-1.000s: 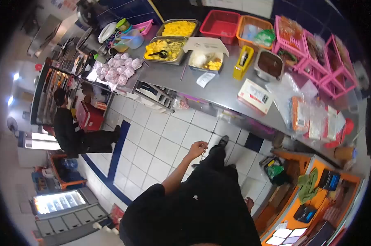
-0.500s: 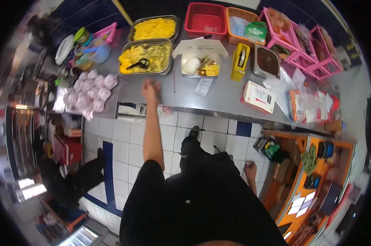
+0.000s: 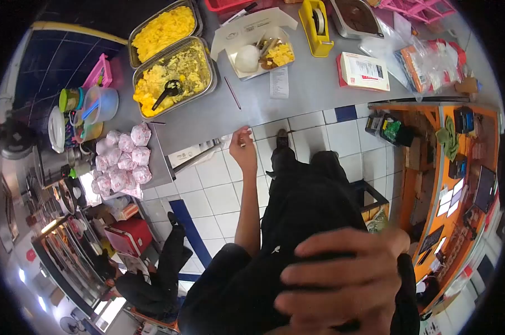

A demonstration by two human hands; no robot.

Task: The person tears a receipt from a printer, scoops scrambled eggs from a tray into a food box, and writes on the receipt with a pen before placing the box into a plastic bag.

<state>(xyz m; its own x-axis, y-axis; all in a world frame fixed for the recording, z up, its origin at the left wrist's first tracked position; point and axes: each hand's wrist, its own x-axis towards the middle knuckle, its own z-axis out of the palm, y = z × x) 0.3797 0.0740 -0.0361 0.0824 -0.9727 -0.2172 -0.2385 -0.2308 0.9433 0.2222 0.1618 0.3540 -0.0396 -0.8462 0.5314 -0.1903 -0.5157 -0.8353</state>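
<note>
My left hand (image 3: 243, 149) hangs just off the front edge of the metal counter (image 3: 199, 125), fingers loosely bent and apart, with nothing seen in it. Close to the camera, my right hand (image 3: 347, 273) is raised before my torso, slightly blurred, its fingers spread and empty. Beyond my left hand, a thin dark stick (image 3: 232, 92) and a paper receipt (image 3: 279, 83) lie on the counter. An open white carton (image 3: 252, 27) holds a round white mound, yellow scrambled egg and brown food. Left of it, a glass tray of egg (image 3: 188, 62) has a black spoon (image 3: 167, 95) in it.
A second egg tray (image 3: 162, 33) stands behind. Several wrapped pink-white bundles (image 3: 118, 159) sit on the left. A yellow tape dispenser (image 3: 316, 28), a closed carton (image 3: 364, 71) and plastic packs (image 3: 431, 64) lie to the right. Another person (image 3: 152, 285) sits lower left.
My left hand has drawn back from beside the egg tray to off the counter's edge. My right hand has risen from my side to near the camera. The view has shifted and turned.
</note>
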